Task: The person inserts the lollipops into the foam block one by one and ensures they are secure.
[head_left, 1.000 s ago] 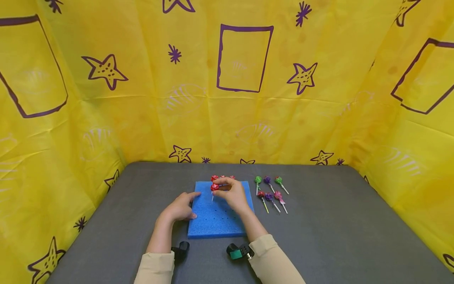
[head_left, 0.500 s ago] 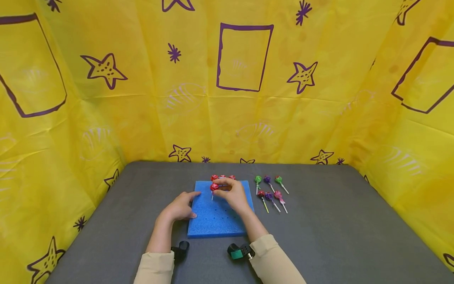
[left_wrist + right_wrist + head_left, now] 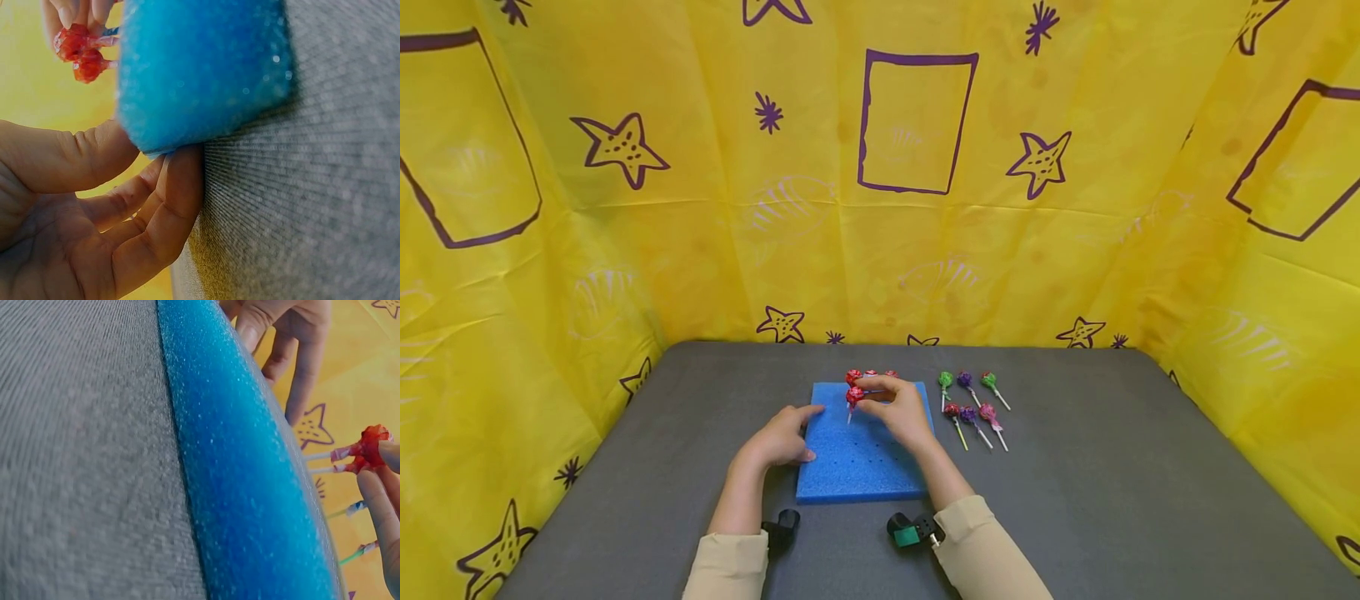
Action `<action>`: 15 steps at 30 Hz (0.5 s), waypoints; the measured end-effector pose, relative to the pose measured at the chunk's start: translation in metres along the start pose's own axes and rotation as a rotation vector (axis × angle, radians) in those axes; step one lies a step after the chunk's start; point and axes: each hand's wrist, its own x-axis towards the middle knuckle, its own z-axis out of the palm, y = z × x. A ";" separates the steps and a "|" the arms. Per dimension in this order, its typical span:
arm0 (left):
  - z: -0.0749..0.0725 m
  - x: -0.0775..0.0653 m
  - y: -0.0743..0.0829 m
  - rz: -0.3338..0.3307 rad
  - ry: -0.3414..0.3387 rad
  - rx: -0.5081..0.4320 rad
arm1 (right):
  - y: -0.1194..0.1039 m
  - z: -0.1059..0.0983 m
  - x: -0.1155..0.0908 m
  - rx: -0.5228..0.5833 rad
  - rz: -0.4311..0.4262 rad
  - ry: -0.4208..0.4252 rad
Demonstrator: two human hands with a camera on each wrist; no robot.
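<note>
A blue foam block point(image 3: 835, 479) with small holes in its top lies flat on the table. My left hand point(image 3: 782, 435) rests along its left edge, thumb and index finger spread and touching it. In the left wrist view the left thumb point(image 3: 75, 159) meets the block's corner, the other fingers lower against its side. With my right hand point(image 3: 901, 414) I pinch a red-wrapped lollipop point(image 3: 854, 396) by its head. It stands upright, stick down at the foam; the tip's depth is hidden. Behind it several lollipops point(image 3: 853, 377) stand at the block's far edge, partly covered by my right hand.
Right of the block, several lollipops lie in two rows on the grey table point(image 3: 1075, 467). A green one point(image 3: 945, 380) is in the far row, a pink one point(image 3: 988, 412) in the near row. A yellow patterned cloth point(image 3: 880, 250) encloses the back and sides.
My right hand's fingertips have shifted slightly right, and the red lollipop's head has barely moved. The left hand and the block have stayed put.
</note>
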 end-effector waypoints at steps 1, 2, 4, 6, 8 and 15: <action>0.000 0.000 0.000 0.000 -0.001 -0.001 | 0.000 -0.001 0.000 0.004 0.006 0.003; 0.000 0.000 0.000 -0.002 -0.002 -0.002 | 0.000 -0.002 -0.001 0.002 0.010 0.004; 0.001 0.001 0.000 -0.004 -0.005 -0.003 | 0.000 -0.005 -0.002 0.003 0.006 0.003; 0.001 0.002 0.000 -0.001 -0.008 -0.003 | 0.000 -0.008 -0.003 -0.003 0.006 0.010; 0.001 0.002 0.000 0.001 -0.010 -0.003 | 0.000 -0.011 -0.003 -0.014 0.004 0.021; 0.000 0.003 -0.001 -0.003 -0.014 -0.006 | -0.001 -0.021 -0.007 -0.026 0.014 0.043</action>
